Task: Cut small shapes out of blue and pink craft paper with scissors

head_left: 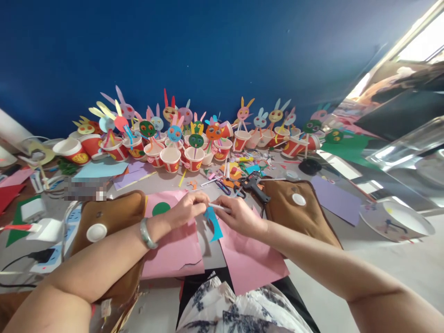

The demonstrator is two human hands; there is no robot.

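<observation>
Smooth wall [222, 51]; hands [238, 215] pinch rod [218, 206].

Head cam is looking forward and down over wearer's lap [239, 314], catching left hand [189, 208] and right hand [240, 215] near, table [211, 252] mid-view, blue wall [208, 46] beyond.

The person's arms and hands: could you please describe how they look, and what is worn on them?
The left hand and right hand are without gloves, and no sleeve shows over the left forearm or right forearm. A smooth, rounded bangle, greyish green, circles the left wrist. No watch or bracelet shows on the right side.
</observation>
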